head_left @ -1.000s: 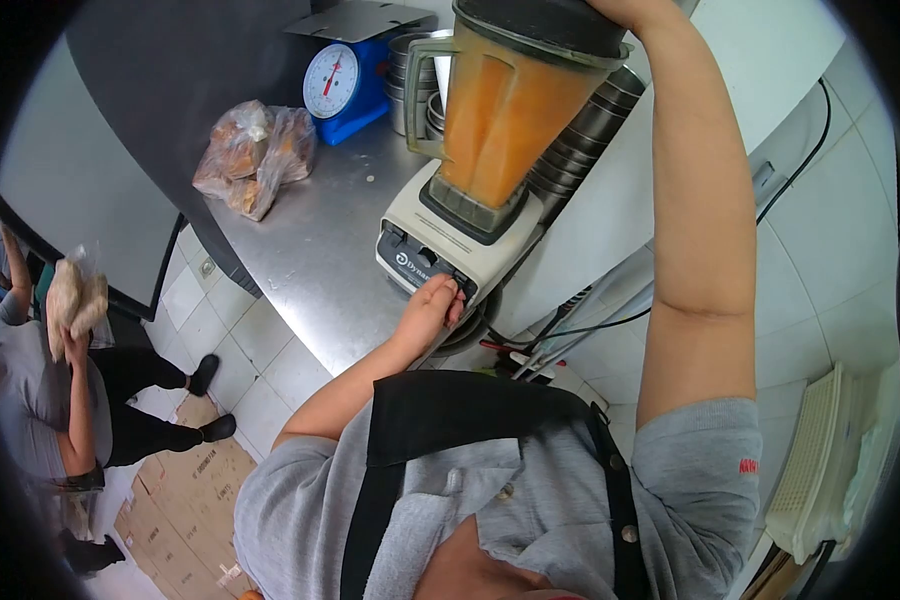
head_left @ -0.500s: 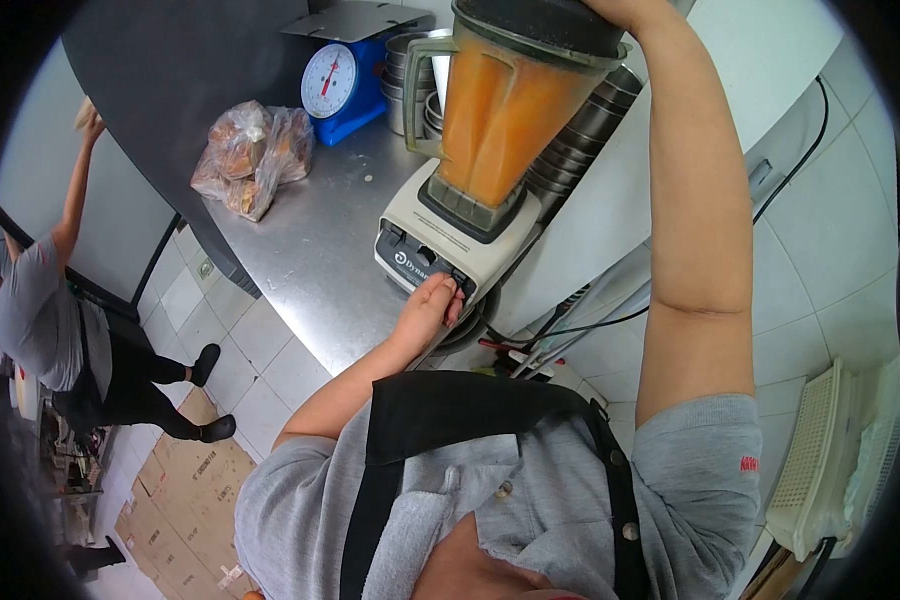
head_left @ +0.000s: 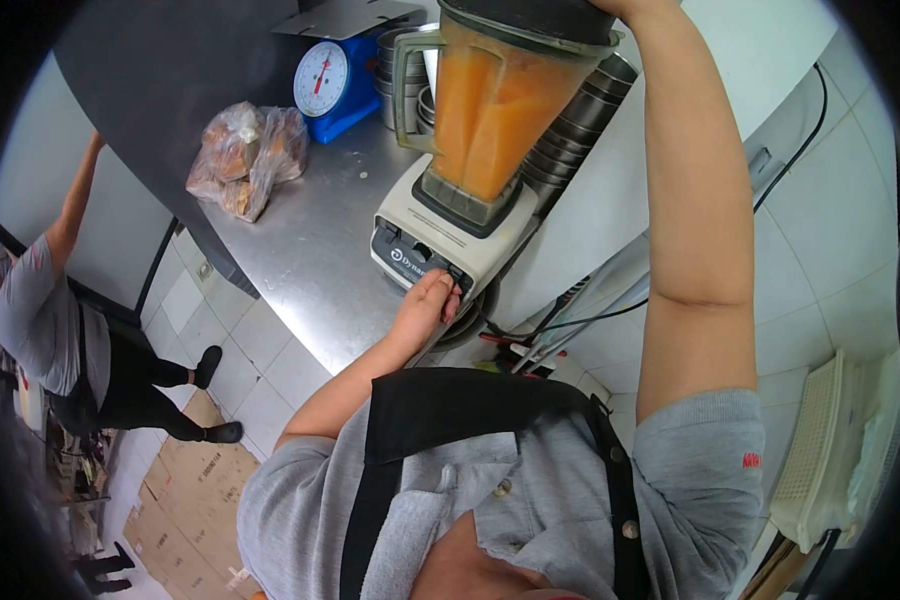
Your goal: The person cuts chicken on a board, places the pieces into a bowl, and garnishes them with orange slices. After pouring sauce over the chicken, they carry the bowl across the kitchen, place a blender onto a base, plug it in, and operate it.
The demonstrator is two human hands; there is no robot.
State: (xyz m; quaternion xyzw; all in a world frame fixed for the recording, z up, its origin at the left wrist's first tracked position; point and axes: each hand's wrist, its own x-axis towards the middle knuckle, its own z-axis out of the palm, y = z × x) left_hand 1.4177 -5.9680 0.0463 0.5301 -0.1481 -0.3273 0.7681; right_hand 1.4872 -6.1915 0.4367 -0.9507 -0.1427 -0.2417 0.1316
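A blender with a cream base (head_left: 453,215) stands at the edge of a steel table. Thick orange mixture (head_left: 495,110) fills much of its clear jug, streaked against the walls. My left hand (head_left: 430,300) is closed, its fingers pinched at the right end of the dark control panel (head_left: 410,255); the blender control under them is mostly hidden. Overhead, my right hand (head_left: 625,8) rests at the edge of the black lid (head_left: 535,14). The frame's top edge cuts off its fingers.
On the steel table (head_left: 300,270) are a bag of bread-like pieces (head_left: 245,160), a blue scale (head_left: 335,85) and stacked metal containers (head_left: 580,125). Another person (head_left: 60,320) stands at the left near flattened cardboard (head_left: 195,500). A black cable (head_left: 600,315) runs behind the blender.
The view has shifted slightly, and the blender appears a little further left and up. My hands keep their places on it. The other person's raised hand is now mostly hidden.
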